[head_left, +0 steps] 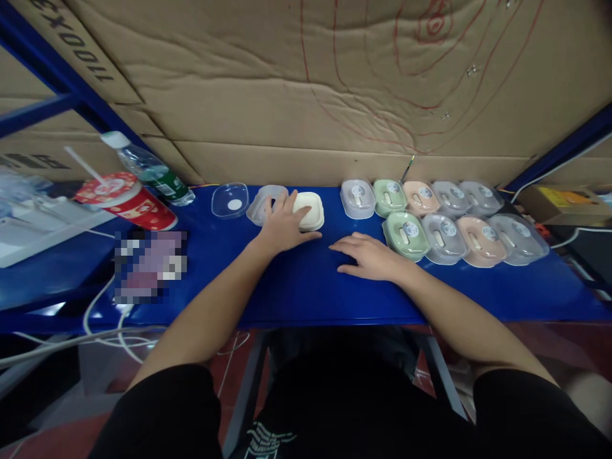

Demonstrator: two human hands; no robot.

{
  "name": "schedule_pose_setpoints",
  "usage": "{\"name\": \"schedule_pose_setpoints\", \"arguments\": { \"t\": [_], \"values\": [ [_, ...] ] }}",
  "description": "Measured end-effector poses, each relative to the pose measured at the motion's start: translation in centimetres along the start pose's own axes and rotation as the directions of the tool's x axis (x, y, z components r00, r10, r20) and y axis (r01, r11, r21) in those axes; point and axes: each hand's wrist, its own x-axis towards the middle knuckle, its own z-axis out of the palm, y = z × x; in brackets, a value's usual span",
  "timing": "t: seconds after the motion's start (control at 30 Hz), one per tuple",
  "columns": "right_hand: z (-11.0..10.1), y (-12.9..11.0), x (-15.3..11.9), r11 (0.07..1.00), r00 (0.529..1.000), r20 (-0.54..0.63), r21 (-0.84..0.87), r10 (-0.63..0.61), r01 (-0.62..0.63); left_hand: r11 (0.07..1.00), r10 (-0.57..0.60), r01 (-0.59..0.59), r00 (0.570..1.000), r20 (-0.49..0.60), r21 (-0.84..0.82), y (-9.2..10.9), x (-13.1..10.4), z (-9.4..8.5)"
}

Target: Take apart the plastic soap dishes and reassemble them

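My left hand (pixel 283 224) reaches over a small cream-coloured box (pixel 312 213), its fingers spread across the box's left side and the edge of a greyish translucent container part (pixel 262 207). Left of these lies a clear lid (pixel 224 203) with a round white sticker. Palm down on the blue table (pixel 306 293), my right hand (pixel 366 256) rests with fingers extended and nothing in it. Close by on its right is a green lidded box (pixel 406 237), apart from the fingers.
Several lidded boxes in grey, green and peach, such as a peach box (pixel 480 241), stand in two rows on the right. A red paper cup (pixel 138 203) with a straw and a water bottle (pixel 157 175) lean at the left. Cardboard (pixel 287 76) walls the back.
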Motion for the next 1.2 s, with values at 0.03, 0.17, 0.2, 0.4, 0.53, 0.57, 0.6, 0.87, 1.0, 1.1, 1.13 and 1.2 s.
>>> {"name": "schedule_pose_setpoints", "arguments": {
  "t": [0.03,0.17,0.2,0.4,0.53,0.57,0.6,0.87,1.0,1.1,1.13,1.2],
  "values": [
    [0.0,0.0,0.0,1.0,1.0,0.003,-0.002,0.001,-0.001,0.999,0.042,-0.043,0.998,0.036,0.013,0.6,0.0,0.4],
    [0.0,0.2,-0.1,1.0,1.0,0.004,-0.002,0.006,-0.006,0.997,0.055,-0.059,0.996,0.076,0.05,0.2,0.2,1.4],
    [0.0,0.2,-0.1,1.0,1.0,0.007,0.001,0.006,-0.006,0.998,0.04,-0.044,0.997,0.069,0.053,-0.4,0.3,1.4],
    [0.2,0.3,-0.1,1.0,1.0,0.01,0.006,0.014,-0.014,0.995,-0.089,0.084,0.992,0.091,0.06,-3.8,0.7,0.8],
    [0.3,0.4,-0.1,1.0,1.0,-0.003,0.003,0.008,-0.008,0.991,-0.125,0.119,0.987,0.099,0.058,-4.0,0.8,0.8],
    [0.3,0.4,-0.1,1.0,1.0,-0.008,0.007,0.002,-0.002,0.99,-0.131,0.126,0.986,0.1,0.055,-3.9,0.8,0.8],
    [0.3,0.4,-0.2,1.0,1.0,-0.016,0.013,-0.005,0.005,0.99,-0.136,0.131,0.986,0.097,0.05,-3.9,0.8,0.9],
    [1.4,1.6,1.1,0.99,0.982,-0.168,-0.093,0.088,-0.105,0.891,-0.454,0.443,0.878,-0.153,-0.099,-6.8,0.5,-0.9],
    [2.1,2.6,2.8,0.94,0.936,-0.274,-0.195,0.221,-0.279,0.728,-0.684,0.661,0.718,-0.132,-0.181,-9.2,0.4,-2.1],
    [1.9,3.2,3.1,0.868,0.862,-0.348,-0.201,0.369,-0.453,0.694,-0.713,0.693,0.698,-0.058,-0.195,-9.7,0.6,-2.1],
    [1.7,3.2,3.0,0.855,0.848,-0.355,-0.199,0.393,-0.48,0.693,-0.712,0.691,0.701,-0.043,-0.205,-9.6,0.6,-2.0],
    [1.4,2.9,2.9,0.861,0.853,-0.358,-0.199,0.38,-0.467,0.694,-0.705,0.679,0.709,-0.03,-0.241,-9.2,0.8,-1.6]
  ]
}}
